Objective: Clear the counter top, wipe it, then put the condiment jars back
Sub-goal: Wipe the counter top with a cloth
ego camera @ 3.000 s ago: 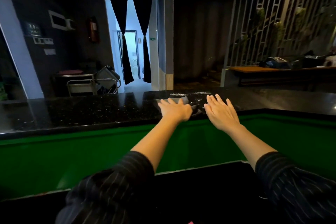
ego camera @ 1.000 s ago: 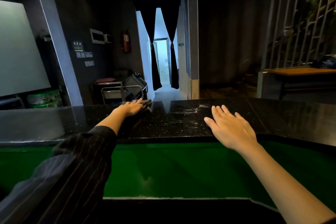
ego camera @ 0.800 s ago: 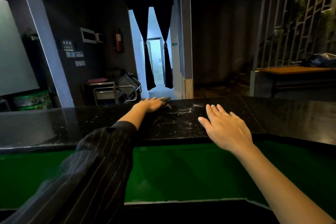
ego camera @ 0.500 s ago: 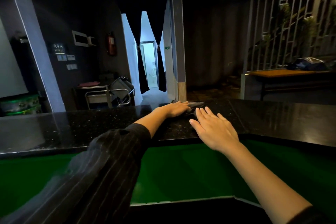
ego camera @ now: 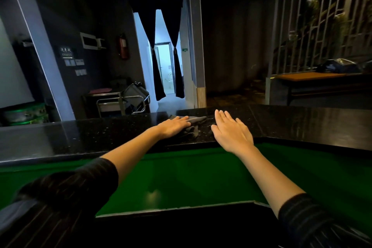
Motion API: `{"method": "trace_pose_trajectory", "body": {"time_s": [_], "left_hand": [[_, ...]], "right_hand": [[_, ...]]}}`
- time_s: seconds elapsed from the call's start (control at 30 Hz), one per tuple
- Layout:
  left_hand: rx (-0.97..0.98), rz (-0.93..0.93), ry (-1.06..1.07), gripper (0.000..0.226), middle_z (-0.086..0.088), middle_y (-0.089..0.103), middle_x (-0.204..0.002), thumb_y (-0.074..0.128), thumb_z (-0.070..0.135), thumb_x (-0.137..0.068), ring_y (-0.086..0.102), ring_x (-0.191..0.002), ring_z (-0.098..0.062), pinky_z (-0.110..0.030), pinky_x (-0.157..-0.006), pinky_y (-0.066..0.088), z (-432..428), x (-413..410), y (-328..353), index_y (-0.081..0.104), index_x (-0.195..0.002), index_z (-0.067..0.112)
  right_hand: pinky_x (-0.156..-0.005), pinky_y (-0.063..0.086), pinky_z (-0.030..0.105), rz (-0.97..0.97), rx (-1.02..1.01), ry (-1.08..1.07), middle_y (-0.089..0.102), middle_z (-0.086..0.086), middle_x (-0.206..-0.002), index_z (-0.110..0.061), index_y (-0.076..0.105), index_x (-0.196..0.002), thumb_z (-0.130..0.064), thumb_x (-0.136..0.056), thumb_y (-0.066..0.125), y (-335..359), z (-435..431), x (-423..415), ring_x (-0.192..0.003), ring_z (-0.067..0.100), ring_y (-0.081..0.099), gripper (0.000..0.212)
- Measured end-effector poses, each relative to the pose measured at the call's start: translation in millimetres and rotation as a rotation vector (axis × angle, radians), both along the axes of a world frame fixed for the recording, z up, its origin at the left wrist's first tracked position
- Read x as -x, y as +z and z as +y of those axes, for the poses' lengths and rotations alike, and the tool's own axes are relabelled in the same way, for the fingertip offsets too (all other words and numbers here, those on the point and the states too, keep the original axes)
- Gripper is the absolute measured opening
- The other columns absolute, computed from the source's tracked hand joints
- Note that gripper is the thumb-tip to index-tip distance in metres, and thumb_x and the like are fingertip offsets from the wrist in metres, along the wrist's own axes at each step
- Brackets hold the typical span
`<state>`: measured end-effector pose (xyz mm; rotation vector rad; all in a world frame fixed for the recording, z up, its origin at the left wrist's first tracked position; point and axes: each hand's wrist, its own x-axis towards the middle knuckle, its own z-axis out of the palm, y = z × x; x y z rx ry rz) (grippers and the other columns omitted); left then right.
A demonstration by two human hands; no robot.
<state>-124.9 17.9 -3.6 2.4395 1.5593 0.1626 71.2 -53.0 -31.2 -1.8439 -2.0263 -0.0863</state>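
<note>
1. Sweeping in from well out on the left a second ago, the left hand is now lying just beside the right hand, and it is bringing the grey cloth along under it.
2. This left hand is pressing flat on the cloth with straight fingers rather than gripping it. That is probably spreading the push across the whole palm for wiping.
3. Its partner is resting open and palm down on the surface near the front edge, holding nothing. It seems to be bracing the person, who is reaching over the green panel below.
4. Between the two hands the cloth is lying crumpled, with folds bunching past the left fingertips and one flap stretching toward the far edge.
5. Black, speckled and glossy, the surface is reflecting the room's light. Pale flecks are showing around the cloth and the right fingertips, though whether they are moisture or crumbs I cannot tell.
6. No condiment jars are showing anywhere on this stretch, so the wiping appears to be under way, with the jars waiting to be returned afterwards.
</note>
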Motion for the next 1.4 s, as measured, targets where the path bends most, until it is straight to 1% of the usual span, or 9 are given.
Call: {"method": "trace_pose_trajectory", "body": {"time_s": [0.1,0.27,0.4,0.57,0.87,1.03,1.17,1.27,1.4], "left_hand": [[-0.065,0.119,-0.060,0.050,-0.007,0.006,-0.160,0.016,0.039,-0.103,0.004,-0.147,-0.034,-0.053,-0.118,0.006,-15,-35,-5,0.013,-0.152,0.028],[-0.077,0.191,-0.021,0.065,-0.001,-0.002,-0.161,0.007,0.065,-0.089,-0.002,-0.146,-0.039,-0.063,-0.115,0.003,-11,-67,-16,0.000,-0.150,0.043],[-0.094,0.251,-0.022,0.099,0.001,-0.004,-0.161,-0.005,0.077,-0.057,-0.002,-0.146,-0.041,-0.064,-0.114,0.004,5,-66,-18,0.007,-0.150,0.042],[-0.047,0.150,0.140,0.062,-0.011,0.002,-0.160,0.016,0.066,-0.092,0.000,-0.145,-0.043,-0.061,-0.115,0.001,25,-96,-9,0.003,-0.149,0.045],[-0.008,0.219,-0.020,0.056,-0.009,0.003,-0.161,0.018,0.059,-0.096,0.000,-0.146,-0.039,-0.060,-0.116,0.003,41,-139,2,0.009,-0.149,0.043],[-0.057,0.231,-0.235,0.050,-0.007,0.003,-0.161,0.020,0.041,-0.103,-0.001,-0.147,-0.034,-0.056,-0.116,0.004,5,-111,3,0.009,-0.151,0.034],[-0.063,0.184,-0.182,0.048,-0.006,0.003,-0.161,0.019,0.033,-0.105,-0.001,-0.148,-0.027,-0.049,-0.117,0.004,-2,-66,4,0.012,-0.152,0.027],[-0.082,0.243,-0.068,0.049,-0.009,0.003,-0.161,0.018,0.036,-0.104,0.001,-0.147,-0.033,-0.052,-0.118,0.006,7,-62,3,0.014,-0.152,0.025],[-0.044,0.216,0.047,0.054,-0.008,0.005,-0.161,0.017,0.058,-0.097,0.003,-0.146,-0.038,-0.059,-0.116,0.004,18,-95,-2,0.012,-0.149,0.043]], "right_hand": [[-0.118,0.015,0.042,0.045,-0.004,-0.021,0.011,0.005,-0.162,-0.013,0.008,-0.155,-0.032,-0.101,0.021,3,-5,0,-0.149,0.018,0.009,0.058],[-0.116,0.015,0.042,0.343,0.013,0.003,0.012,0.005,-0.162,-0.013,0.013,-0.154,-0.025,-0.103,0.021,21,-13,-14,-0.149,0.020,0.008,0.054],[-0.119,0.014,0.044,0.010,0.052,-0.258,0.017,0.010,-0.160,-0.006,0.015,-0.153,-0.032,-0.102,0.023,15,-15,-63,-0.148,0.024,0.011,0.057],[-0.116,0.020,0.048,-0.146,0.132,-0.307,0.023,0.012,-0.158,-0.003,0.017,-0.152,-0.030,-0.102,0.017,2,-11,-65,-0.147,0.026,0.015,0.057],[-0.111,0.027,0.047,-0.118,0.084,-0.301,0.034,0.013,-0.153,-0.003,0.022,-0.151,-0.029,-0.101,0.020,0,-4,-66,-0.144,0.028,0.024,0.056],[-0.115,0.021,0.045,-0.088,0.030,-0.292,0.028,0.011,-0.156,-0.003,0.019,-0.151,-0.030,-0.101,0.021,-1,-10,-68,-0.146,0.025,0.019,0.057],[-0.116,0.021,0.044,-0.080,0.040,-0.284,0.027,0.011,-0.157,-0.003,0.017,-0.152,-0.029,-0.102,0.021,-1,-14,-69,-0.146,0.025,0.019,0.057],[-0.114,0.024,0.045,-0.077,0.073,-0.303,0.023,0.014,-0.158,-0.003,0.014,-0.152,-0.030,-0.102,0.020,0,-12,-65,-0.145,0.031,0.021,0.057],[-0.110,0.028,0.046,-0.100,0.094,-0.343,0.019,0.019,-0.158,-0.003,0.013,-0.152,-0.029,-0.102,0.020,-1,-7,-64,-0.140,0.040,0.028,0.057]]}}
